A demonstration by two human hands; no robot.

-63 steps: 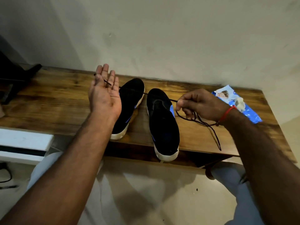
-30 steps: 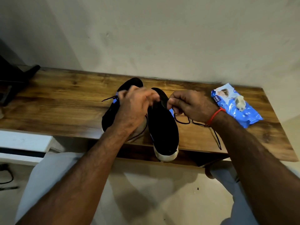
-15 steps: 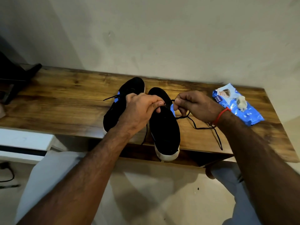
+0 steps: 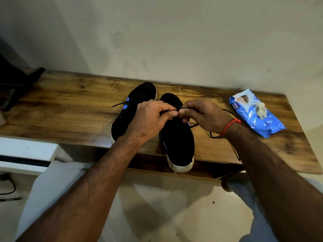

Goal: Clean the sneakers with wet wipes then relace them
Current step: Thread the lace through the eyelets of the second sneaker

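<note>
Two black sneakers with white soles and blue accents stand side by side on the wooden table (image 4: 70, 109). The right sneaker (image 4: 177, 137) overhangs the front edge with its toe toward me; the left sneaker (image 4: 138, 100) is partly hidden behind my left hand. My left hand (image 4: 152, 117) and my right hand (image 4: 204, 116) meet above the right sneaker, each pinching the thin black lace (image 4: 212, 135) between thumb and fingers. Loose lace trails right, past my wrist. Another lace end (image 4: 120, 103) sticks out left of the left sneaker.
A blue wet wipes pack (image 4: 255, 112) with a crumpled used wipe (image 4: 261, 110) on top lies at the table's right end. A dark object (image 4: 17, 81) sits at the far left. The wall runs right behind the table. My knees are below the front edge.
My left hand went from held up open to down at the right sneaker, gripping the lace. Both hands have drawn together until their fingertips nearly touch.
</note>
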